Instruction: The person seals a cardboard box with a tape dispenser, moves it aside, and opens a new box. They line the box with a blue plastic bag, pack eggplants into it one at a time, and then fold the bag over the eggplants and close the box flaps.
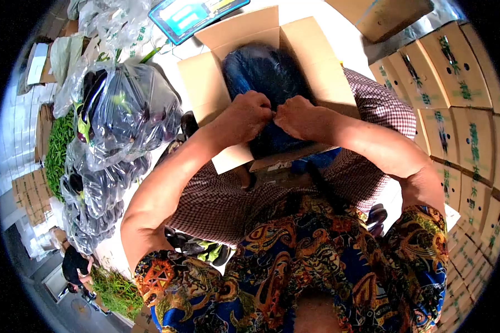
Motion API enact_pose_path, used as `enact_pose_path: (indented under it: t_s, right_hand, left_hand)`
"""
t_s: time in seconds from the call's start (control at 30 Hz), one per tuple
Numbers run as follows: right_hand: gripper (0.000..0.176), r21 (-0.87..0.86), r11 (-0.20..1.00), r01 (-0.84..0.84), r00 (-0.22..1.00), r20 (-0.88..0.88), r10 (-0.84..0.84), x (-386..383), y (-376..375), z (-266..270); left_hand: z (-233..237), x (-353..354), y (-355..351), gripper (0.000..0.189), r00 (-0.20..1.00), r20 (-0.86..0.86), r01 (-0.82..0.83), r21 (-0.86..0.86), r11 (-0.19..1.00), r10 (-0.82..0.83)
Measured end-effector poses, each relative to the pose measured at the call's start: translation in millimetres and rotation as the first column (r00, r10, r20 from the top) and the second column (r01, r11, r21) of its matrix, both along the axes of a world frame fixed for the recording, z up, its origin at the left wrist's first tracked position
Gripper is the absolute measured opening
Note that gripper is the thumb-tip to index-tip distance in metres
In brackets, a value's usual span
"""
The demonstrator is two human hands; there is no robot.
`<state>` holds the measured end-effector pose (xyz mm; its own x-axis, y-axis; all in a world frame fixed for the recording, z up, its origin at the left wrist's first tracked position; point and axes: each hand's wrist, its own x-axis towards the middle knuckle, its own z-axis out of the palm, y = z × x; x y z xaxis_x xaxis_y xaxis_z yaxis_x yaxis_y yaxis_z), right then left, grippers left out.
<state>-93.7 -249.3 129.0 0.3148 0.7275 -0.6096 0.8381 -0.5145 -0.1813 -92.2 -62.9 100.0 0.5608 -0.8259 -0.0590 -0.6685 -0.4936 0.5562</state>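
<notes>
An open cardboard box (319,64) stands between my knees, its flaps folded outward. Inside it bulges a dark blue plastic bag (264,64), shiny and full; its contents are hidden. Over the near part of the bag, my left hand (249,114) is closed with fingers curled, pinching the plastic. Close beside it, almost touching, my right hand (299,116) is closed the same way on the bag. The exact bit of film between the fingertips is hidden by the knuckles.
Clear bags of eggplants (122,111) are piled at the left, with green peppers (60,152) beyond. A blue-framed scale or tray (197,16) lies behind the box. Stacked cartons (455,72) line the right. Another person (75,266) is at lower left.
</notes>
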Motion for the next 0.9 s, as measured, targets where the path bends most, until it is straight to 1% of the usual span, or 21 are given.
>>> enact_pose_path:
  t_s: [0.1,0.17,0.2,0.23,0.3,0.33,0.37,0.4,0.43,0.47,0.5,0.53,0.57,0.6,0.63,0.7,0.73,0.8,0.83,0.87,0.9]
  right_hand:
    - [0.03,0.211,0.968,0.138,0.99,-0.027,-0.135,1,-14,-9]
    - [0.034,0.378,0.882,0.281,0.956,-0.192,-0.222,3,-27,-2]
    - [0.037,0.444,0.823,0.356,0.927,-0.282,-0.248,3,-34,4]
    - [0.04,0.418,0.818,0.394,0.887,-0.406,-0.22,1,-40,18]
    - [0.047,0.356,0.813,0.461,0.763,-0.626,-0.159,-5,-50,50]
    - [0.046,0.356,0.837,0.415,0.794,-0.591,-0.142,-16,-51,53]
    - [0.046,0.355,0.858,0.37,0.823,-0.555,-0.125,-26,-51,55]
    - [0.035,0.285,0.884,0.37,0.848,-0.492,-0.196,-32,-47,47]
    - [0.022,0.377,0.865,0.33,0.911,-0.366,-0.189,-32,-44,50]
    - [0.018,0.308,0.857,0.413,0.878,-0.386,-0.284,-28,-40,47]
    - [0.016,0.236,0.839,0.491,0.835,-0.402,-0.376,-22,-36,43]
    - [0.014,0.275,0.852,0.446,0.886,-0.273,-0.376,-15,-31,46]
    - [0.013,0.285,0.836,0.469,0.881,-0.215,-0.421,-10,-30,31]
    - [0.014,0.381,0.824,0.42,0.907,-0.154,-0.391,-4,-31,11]
    - [0.015,0.468,0.807,0.361,0.927,-0.088,-0.364,2,-32,-3]
    - [0.018,0.566,0.763,0.314,0.905,0.065,-0.421,3,-31,-3]
    - [0.019,0.61,0.739,0.288,0.878,0.14,-0.457,3,-32,-3]
    - [0.019,0.538,0.781,0.316,0.89,0.118,-0.441,-1,-39,-14]
    - [0.019,0.498,0.807,0.319,0.9,0.108,-0.422,-3,-40,-13]
    - [0.031,0.502,0.739,0.45,0.879,-0.1,-0.467,-2,-36,-14]
    - [0.026,0.465,0.759,0.455,0.885,-0.144,-0.443,-4,-37,-11]
  left_hand:
    - [24,20,1,0.033,0.908,0.292,-0.256,-0.183,0.949,0.301]
    - [41,42,6,0.049,0.718,0.534,-0.407,-0.199,0.892,0.447]
    - [53,57,8,0.051,0.659,0.592,-0.387,-0.263,0.884,0.464]
    - [62,71,9,0.053,0.596,0.642,-0.361,-0.324,0.875,0.483]
    - [60,96,15,0.048,0.595,0.638,-0.429,-0.264,0.864,0.49]
    - [58,107,18,0.046,0.593,0.638,-0.46,-0.231,0.857,0.49]
    - [52,116,20,0.042,0.654,0.597,-0.459,-0.176,0.871,0.465]
    - [44,122,22,0.038,0.712,0.549,-0.451,-0.121,0.884,0.438]
    - [42,124,21,0.035,0.765,0.496,-0.437,-0.068,0.897,0.411]
    - [39,126,20,0.025,0.731,0.542,-0.406,-0.144,0.902,0.415]
    - [35,125,20,0.024,0.766,0.477,-0.421,-0.136,0.897,0.432]
    - [33,122,21,0.024,0.796,0.41,-0.435,-0.124,0.892,0.445]
    - [31,119,23,0.024,0.82,0.347,-0.447,-0.109,0.888,0.456]
    - [21,110,23,0.019,0.843,0.276,-0.391,-0.272,0.879,0.461]
    - [27,99,20,0.039,0.921,0.079,-0.384,0.01,0.923,0.382]
    - [-10,57,19,0.064,0.825,0.51,-0.3,0.03,0.953,0.243]
    - [-8,47,16,0.072,0.845,0.466,-0.316,0.041,0.948,0.262]
    - [-4,36,8,0.089,0.88,0.377,-0.332,0.054,0.942,0.289]
    - [-2,36,4,0.09,0.894,0.358,-0.317,0.082,0.945,0.269]
    - [1,37,2,0.092,0.906,0.341,-0.305,0.112,0.946,0.252]
    - [2,38,3,0.094,0.917,0.324,-0.292,0.148,0.945,0.233]
